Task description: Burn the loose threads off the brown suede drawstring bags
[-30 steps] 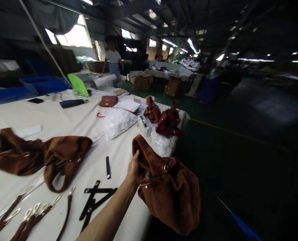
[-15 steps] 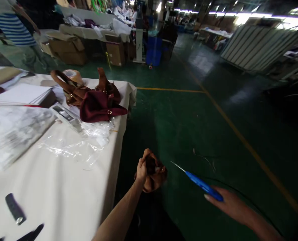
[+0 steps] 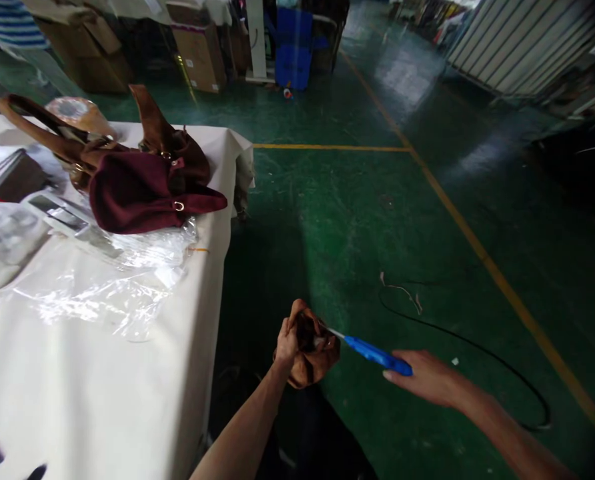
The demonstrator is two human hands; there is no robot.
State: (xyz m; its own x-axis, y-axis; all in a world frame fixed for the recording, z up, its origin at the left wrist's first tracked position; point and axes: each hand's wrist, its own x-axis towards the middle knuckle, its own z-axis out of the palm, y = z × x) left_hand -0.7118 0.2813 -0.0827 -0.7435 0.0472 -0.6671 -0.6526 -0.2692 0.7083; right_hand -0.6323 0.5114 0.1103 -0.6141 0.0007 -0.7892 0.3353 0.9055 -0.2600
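My left hand is closed on the edge of a small brown suede-like bag, holding it beside the table with its dark opening showing. Gripped in my right hand is a blue soldering iron, a slim handle with a thin metal tip. That tip points left and reaches the bag's upper right rim; whether it touches cannot be made out. On the table's far corner lie a maroon bag and a brown bag behind it.
The white-covered table runs along my left, bearing clear plastic wrap and a tape roll. A black cord curves over the green floor. Farther off stand cardboard boxes, a blue bin and a person in stripes.
My right hand has moved left, bringing the iron's tip from clear of the bag to its rim. My left hand keeps its hold. The view has tilted down.
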